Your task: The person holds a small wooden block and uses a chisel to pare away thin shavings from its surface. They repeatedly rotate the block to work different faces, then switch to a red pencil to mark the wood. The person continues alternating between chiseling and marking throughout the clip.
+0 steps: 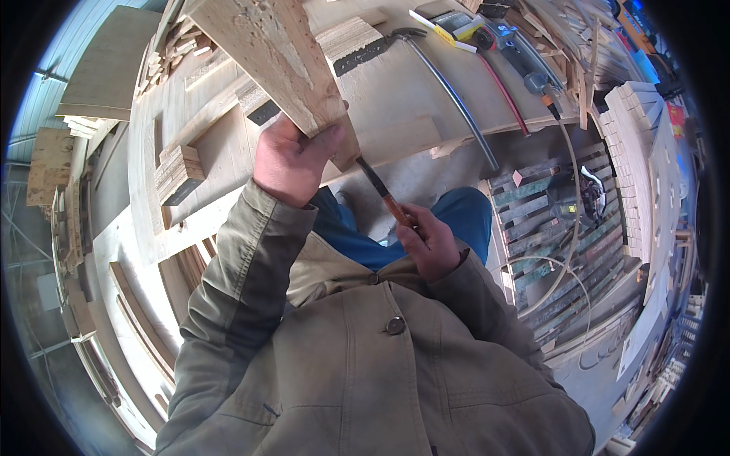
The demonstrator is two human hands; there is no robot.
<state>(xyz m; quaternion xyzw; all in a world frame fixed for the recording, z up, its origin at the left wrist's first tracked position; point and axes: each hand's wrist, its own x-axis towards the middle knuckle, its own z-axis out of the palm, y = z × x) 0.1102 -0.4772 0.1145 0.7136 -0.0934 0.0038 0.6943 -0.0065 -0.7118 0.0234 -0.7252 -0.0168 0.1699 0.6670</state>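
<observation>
My left hand point(296, 159) is closed round the near end of a thick pale wooden board point(270, 57), thumb on top. The board slants up and away past the upper edge of the view, and its face has rough, pitted patches. My right hand point(430, 239), lower and to the right, grips the orange-brown handle of a chisel point(378, 182). The chisel's dark blade points up and left, its tip at the board's near end. Whether the tip cuts into the wood or only touches it, I cannot tell.
On the workbench point(395, 140) lie a claw hammer point(449, 95), a red rod-like handle point(503, 91) and a corded power tool point(525, 68). Wood blocks point(180, 175) stand left of my left hand. A slatted wooden pallet point(563, 228) with a hose point(572, 175) is at right, beside stacked timber point(635, 159).
</observation>
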